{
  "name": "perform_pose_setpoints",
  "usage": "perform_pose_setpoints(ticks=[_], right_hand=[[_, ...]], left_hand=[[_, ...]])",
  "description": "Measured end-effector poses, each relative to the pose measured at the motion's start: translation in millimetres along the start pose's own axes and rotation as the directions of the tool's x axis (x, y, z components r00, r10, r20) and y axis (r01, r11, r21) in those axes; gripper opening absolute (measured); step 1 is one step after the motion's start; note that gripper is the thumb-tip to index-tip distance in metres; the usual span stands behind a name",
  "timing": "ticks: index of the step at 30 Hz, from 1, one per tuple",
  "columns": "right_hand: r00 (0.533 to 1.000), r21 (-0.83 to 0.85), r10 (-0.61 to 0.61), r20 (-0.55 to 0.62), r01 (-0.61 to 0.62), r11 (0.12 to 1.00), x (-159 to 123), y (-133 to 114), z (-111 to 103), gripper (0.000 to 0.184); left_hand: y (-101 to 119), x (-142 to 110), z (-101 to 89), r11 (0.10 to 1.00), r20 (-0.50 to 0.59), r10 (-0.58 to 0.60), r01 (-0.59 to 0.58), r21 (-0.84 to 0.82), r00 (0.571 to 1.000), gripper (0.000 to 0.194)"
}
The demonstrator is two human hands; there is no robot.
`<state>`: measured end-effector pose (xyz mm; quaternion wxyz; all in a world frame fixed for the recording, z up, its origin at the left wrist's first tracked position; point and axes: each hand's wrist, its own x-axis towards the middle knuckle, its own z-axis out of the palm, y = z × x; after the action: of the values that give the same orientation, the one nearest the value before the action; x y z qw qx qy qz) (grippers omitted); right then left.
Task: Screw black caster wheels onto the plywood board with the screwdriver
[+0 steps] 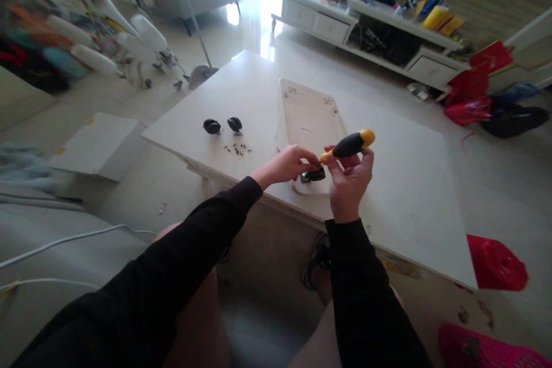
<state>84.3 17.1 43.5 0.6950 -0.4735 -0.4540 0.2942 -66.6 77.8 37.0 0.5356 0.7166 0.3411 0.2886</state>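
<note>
My right hand (350, 181) is closed around a screwdriver with a black and yellow handle (351, 145), held tilted over the near end of a pale wooden board (309, 118). My left hand (290, 163) pinches its fingers together at the screwdriver's tip, right above a black caster wheel (314, 175) that sits on the board's near corner. Whatever the left fingers hold is too small to make out. The board lies flat on a white table (397, 184).
Two more black caster wheels (212, 126) (234, 123) and a scatter of small screws (236, 148) lie left of the board. A red object (495, 264) sits past the table's right corner. A white box (101, 144) stands on the floor, and a low cabinet (366, 29) behind.
</note>
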Motion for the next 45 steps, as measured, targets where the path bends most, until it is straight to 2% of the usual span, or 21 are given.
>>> perform_pose_setpoints(ticks=[4,7,13,20,26,30,32,35,38,41,45], right_hand=[[1.0,-0.03,-0.026,0.006,0.027,0.999,0,1,1,0.057],[0.999,-0.083,-0.028,-0.026,0.026,0.996,0,2,1,0.062],[0.999,-0.003,-0.033,0.011,0.033,0.999,-3,-1,1,0.047],[0.997,-0.063,-0.062,-0.054,0.058,0.996,0,5,1,0.059],[1.0,-0.014,-0.026,0.0,0.026,1.0,-1,2,1,0.048],[0.998,-0.054,-0.055,-0.009,0.054,0.997,-1,1,3,0.056],[0.998,-0.065,-0.052,-0.039,0.05,0.997,-1,2,4,0.06],[0.998,-0.052,-0.024,-0.051,0.021,0.998,-1,4,4,0.059],[1.0,-0.039,-0.005,-0.007,0.005,0.999,-2,3,3,0.052],[1.0,-0.064,-0.02,0.006,0.02,0.998,-3,1,4,0.055],[0.998,-0.116,-0.057,-0.036,0.052,0.992,-4,-2,4,0.059]], left_hand=[[-2,2,3.2,0.999,-0.102,0.014,-0.008,0.053,0.995,0.003],[-6,4,4.5,0.998,-0.158,0.032,-0.021,0.067,0.987,0.011],[-6,3,-1.2,0.998,-0.006,0.002,-0.003,-0.059,1.0,0.015],[0,2,3.2,1.0,-0.111,0.008,-0.01,-0.012,0.994,0.006],[2,2,1.8,0.996,-0.004,-0.025,0.024,-0.081,1.0,0.015],[0,3,4.3,0.999,-0.102,-0.003,0.0,-0.032,0.995,0.005],[0,3,5.2,1.0,-0.136,0.016,-0.017,-0.007,0.991,0.008],[1,2,4.1,0.999,-0.073,0.011,-0.014,-0.036,0.997,0.009],[2,1,2.4,0.997,0.007,-0.01,0.011,-0.081,1.0,0.01],[0,2,3.6,0.999,-0.066,-0.004,0.001,-0.044,0.998,0.007],[-4,4,7.0,1.0,-0.166,0.029,-0.029,0.004,0.986,0.021]])
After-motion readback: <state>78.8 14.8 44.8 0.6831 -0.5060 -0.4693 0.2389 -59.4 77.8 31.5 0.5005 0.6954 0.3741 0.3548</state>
